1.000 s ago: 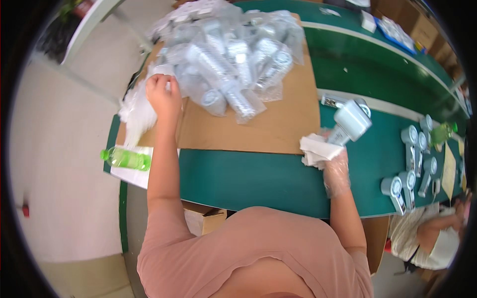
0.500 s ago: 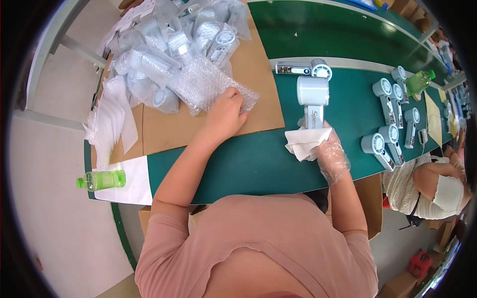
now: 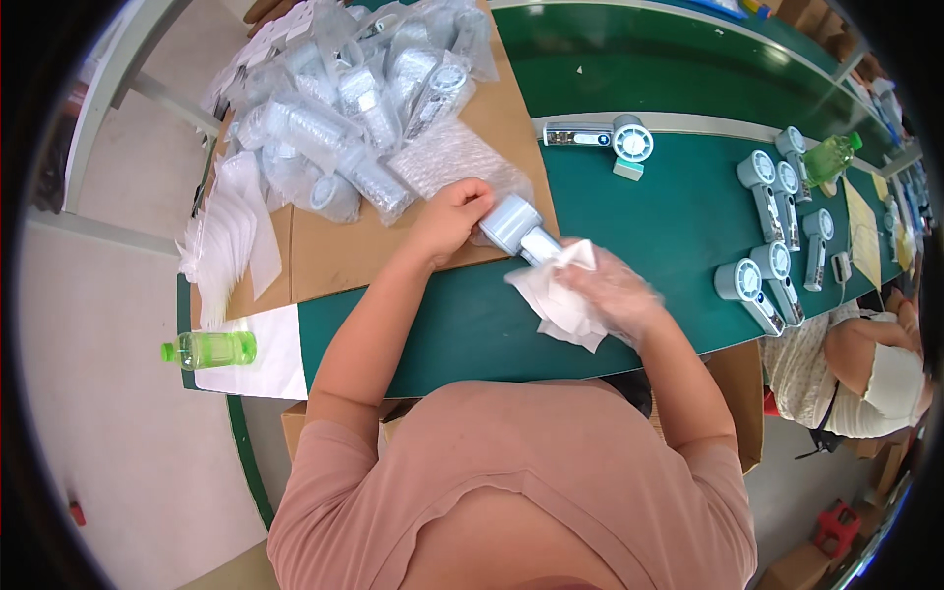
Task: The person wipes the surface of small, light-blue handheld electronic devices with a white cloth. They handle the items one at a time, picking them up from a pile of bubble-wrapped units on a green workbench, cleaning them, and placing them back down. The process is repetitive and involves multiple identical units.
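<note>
Fan [image 3: 509,225] shifted left, clamped in your right hand [image 3: 612,287]; left hand [image 3: 452,222] pinching bubble bag [image 3: 462,159]; apparent insertion, needing open mouth.

A green-topped table [image 3: 678,221] spans the middle, a glossy green panel [image 3: 639,74] catching light beyond it, with a grey metal frame [image 3: 98,128] and pale surface [image 3: 118,374] at left and a red stool [image 3: 838,524] on grey floor [image 3: 795,482] near right.
</note>
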Available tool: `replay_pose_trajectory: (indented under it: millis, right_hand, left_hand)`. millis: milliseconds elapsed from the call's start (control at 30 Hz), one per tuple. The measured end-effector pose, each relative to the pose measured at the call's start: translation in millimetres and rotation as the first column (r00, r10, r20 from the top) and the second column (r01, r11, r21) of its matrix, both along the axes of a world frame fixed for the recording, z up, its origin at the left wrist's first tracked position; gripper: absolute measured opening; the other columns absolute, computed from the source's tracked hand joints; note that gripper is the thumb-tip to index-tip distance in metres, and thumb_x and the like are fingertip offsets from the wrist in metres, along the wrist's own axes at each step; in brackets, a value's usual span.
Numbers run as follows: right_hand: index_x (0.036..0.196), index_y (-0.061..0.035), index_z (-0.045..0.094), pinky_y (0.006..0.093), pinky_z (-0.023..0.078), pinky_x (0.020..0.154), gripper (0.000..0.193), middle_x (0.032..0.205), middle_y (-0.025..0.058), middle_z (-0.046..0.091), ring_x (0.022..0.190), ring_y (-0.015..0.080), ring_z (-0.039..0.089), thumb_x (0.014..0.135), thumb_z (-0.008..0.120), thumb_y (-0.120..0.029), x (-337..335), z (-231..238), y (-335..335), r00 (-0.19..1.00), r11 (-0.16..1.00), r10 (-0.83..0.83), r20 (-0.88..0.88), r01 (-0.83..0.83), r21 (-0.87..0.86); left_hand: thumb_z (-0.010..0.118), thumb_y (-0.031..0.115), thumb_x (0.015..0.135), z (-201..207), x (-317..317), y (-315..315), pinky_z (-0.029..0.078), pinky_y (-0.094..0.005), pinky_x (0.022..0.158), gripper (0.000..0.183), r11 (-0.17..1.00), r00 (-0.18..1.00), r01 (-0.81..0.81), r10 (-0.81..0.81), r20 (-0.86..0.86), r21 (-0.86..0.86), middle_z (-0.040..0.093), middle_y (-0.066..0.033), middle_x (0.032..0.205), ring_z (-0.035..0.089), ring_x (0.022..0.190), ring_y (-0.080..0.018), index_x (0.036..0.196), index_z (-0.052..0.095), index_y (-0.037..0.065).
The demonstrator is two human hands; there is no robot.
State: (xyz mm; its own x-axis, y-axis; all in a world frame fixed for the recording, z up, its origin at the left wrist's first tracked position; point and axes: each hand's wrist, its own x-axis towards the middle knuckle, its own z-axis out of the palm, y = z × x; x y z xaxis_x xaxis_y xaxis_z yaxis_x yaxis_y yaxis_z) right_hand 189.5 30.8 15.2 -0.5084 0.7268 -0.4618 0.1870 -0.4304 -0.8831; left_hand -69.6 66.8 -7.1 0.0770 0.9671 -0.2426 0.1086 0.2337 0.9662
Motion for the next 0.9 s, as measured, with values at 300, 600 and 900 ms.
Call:
replay_pose_trajectory:
  millis: [300,600,900]
  right_hand:
    - [0.123,0.0008,0.054,0.0298,0.054,0.065,0.046,0.099,0.0121,0.065,0.080,0.0167,0.064,0.092,0.062,-0.032,-6.3,15.0,-0.5,0.995,0.995,-0.087,0.040,0.088,-0.044]
    - [0.129,0.0026,0.047,0.0321,0.054,0.079,0.052,0.109,0.0128,0.063,0.090,0.0187,0.064,0.092,0.061,-0.031,3.3,8.9,-10.4,0.985,0.981,-0.158,0.067,0.164,-0.102]
    - [0.133,0.0039,0.041,0.0335,0.052,0.085,0.068,0.119,0.0136,0.058,0.101,0.0214,0.062,0.086,0.069,-0.037,42.6,-5.6,-22.8,0.838,0.840,-0.537,-0.103,0.519,-0.157]
  left_hand:
    - [0.058,0.018,0.093,23.9,-1.2,4.0,0.043,-0.0263,0.061,0.014,0.979,0.920,0.174,-0.124,-0.371,0.104,0.058,-0.0008,0.078,0.053,0.069,-0.0099,0.091,0.060,0.004]
    - [0.060,0.025,0.087,17.3,3.3,11.9,0.048,-0.0385,0.069,0.026,0.984,0.860,0.157,-0.097,-0.501,0.080,0.065,-0.0155,0.081,0.062,0.075,-0.0293,0.085,0.062,-0.001]
    - [0.064,0.028,0.085,34.4,37.3,-17.5,0.049,-0.0415,0.069,0.025,0.926,0.523,0.260,0.104,-0.846,0.275,0.061,-0.0158,0.078,0.062,0.079,-0.0333,0.085,0.063,0.003]
